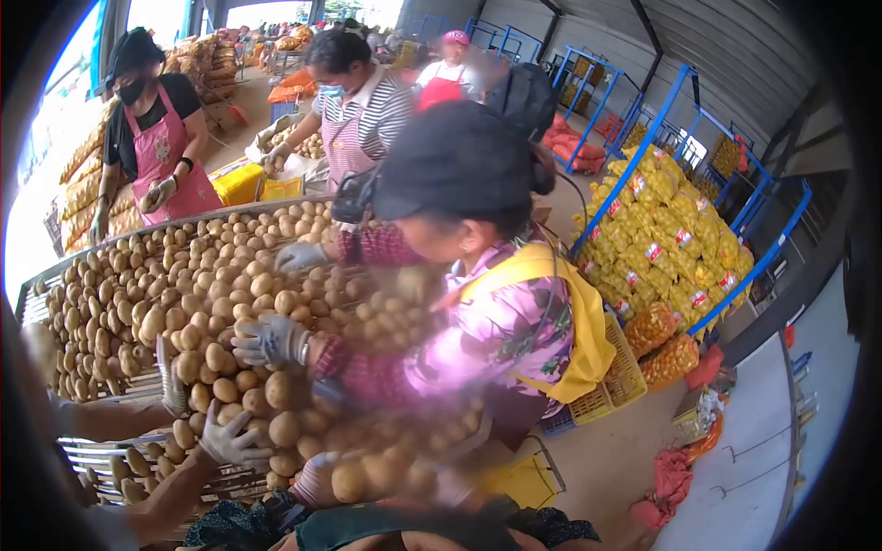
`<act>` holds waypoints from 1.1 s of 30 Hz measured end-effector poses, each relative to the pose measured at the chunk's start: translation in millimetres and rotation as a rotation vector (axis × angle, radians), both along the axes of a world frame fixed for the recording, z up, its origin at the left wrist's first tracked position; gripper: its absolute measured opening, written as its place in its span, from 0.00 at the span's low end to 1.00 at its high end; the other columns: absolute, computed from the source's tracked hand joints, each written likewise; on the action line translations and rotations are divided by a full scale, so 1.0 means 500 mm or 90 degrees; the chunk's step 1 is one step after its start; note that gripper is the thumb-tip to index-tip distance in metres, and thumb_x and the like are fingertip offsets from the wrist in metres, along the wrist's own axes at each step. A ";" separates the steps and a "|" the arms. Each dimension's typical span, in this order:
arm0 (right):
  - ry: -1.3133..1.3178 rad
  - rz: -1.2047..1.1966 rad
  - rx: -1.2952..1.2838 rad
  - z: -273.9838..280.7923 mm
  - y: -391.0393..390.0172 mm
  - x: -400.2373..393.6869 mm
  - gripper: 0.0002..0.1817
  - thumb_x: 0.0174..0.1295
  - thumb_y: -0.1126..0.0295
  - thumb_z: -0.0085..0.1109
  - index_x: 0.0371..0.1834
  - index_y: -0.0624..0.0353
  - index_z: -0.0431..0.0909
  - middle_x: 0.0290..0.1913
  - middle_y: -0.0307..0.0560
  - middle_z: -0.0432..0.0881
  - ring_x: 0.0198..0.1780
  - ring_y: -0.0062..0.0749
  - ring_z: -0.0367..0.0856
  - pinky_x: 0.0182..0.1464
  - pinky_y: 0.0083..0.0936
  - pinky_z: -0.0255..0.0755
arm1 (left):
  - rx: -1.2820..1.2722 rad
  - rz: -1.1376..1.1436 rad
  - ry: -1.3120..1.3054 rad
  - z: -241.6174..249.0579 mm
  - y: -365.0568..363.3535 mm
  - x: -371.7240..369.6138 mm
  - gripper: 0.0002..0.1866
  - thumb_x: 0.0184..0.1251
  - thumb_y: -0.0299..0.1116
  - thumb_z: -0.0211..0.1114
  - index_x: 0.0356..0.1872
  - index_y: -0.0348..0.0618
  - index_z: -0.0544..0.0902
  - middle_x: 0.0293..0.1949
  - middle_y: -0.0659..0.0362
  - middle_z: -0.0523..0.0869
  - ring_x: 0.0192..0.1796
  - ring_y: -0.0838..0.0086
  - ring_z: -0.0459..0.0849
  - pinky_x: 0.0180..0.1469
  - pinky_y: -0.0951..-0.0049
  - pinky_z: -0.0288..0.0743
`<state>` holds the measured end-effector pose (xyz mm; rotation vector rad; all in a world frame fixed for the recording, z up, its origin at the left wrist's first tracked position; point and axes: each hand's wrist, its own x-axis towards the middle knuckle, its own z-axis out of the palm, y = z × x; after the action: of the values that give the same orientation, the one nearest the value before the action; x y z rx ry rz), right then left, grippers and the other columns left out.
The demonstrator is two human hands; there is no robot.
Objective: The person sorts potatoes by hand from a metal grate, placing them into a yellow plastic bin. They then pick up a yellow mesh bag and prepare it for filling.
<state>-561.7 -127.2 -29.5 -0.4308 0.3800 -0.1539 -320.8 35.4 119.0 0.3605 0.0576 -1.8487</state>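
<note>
My left hand (316, 480), in a pale glove, is at the bottom of the view, its fingers curled against a large potato (349, 481). My right hand (454, 488) is smeared by motion, just right of a blurred potato (421, 478). Several potatoes (381, 469) lie between my two hands. Beyond them, the slatted sorting table (138, 389) carries many loose potatoes (284, 429). A co-worker's gloved hand (234, 439) rests on potatoes to the left of mine. Another gloved hand (268, 342), from a person in a pink patterned top, reaches over the pile.
A person in a black cap (514, 321) leans across the table close ahead on my right. Workers in aprons (165, 151) stand at the far side. Yellow mesh sacks (675, 239) are stacked on a blue-framed cart (634, 170). A yellow crate (625, 367) sits on the floor.
</note>
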 end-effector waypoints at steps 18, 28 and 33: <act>0.118 -0.657 0.313 0.167 0.040 -0.509 0.25 0.66 0.64 0.63 0.65 0.59 0.72 0.62 0.53 0.79 0.62 0.46 0.79 0.64 0.42 0.76 | -0.128 -0.335 -0.374 -0.160 -0.326 -0.558 0.19 0.70 0.43 0.61 0.55 0.42 0.80 0.52 0.51 0.83 0.57 0.59 0.81 0.57 0.58 0.79; 0.393 -0.405 0.038 -0.140 0.064 -0.723 0.26 0.71 0.56 0.51 0.70 0.51 0.65 0.64 0.45 0.68 0.60 0.53 0.74 0.60 0.52 0.75 | -0.284 -0.308 -1.000 -0.203 -0.296 -0.517 0.21 0.65 0.39 0.67 0.60 0.52 0.81 0.55 0.52 0.83 0.53 0.63 0.85 0.48 0.63 0.85; 0.444 -0.143 -0.161 0.075 0.005 -0.484 0.20 0.68 0.66 0.60 0.62 0.57 0.74 0.49 0.44 0.80 0.46 0.36 0.83 0.44 0.31 0.82 | 0.101 -0.030 -0.765 -0.114 -0.169 -0.322 0.19 0.71 0.38 0.64 0.60 0.44 0.81 0.47 0.56 0.85 0.46 0.72 0.83 0.43 0.69 0.81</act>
<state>-803.8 -124.6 7.9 -0.6882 1.1037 -0.2711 -481.8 -49.3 61.9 1.5203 -0.6276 -1.4114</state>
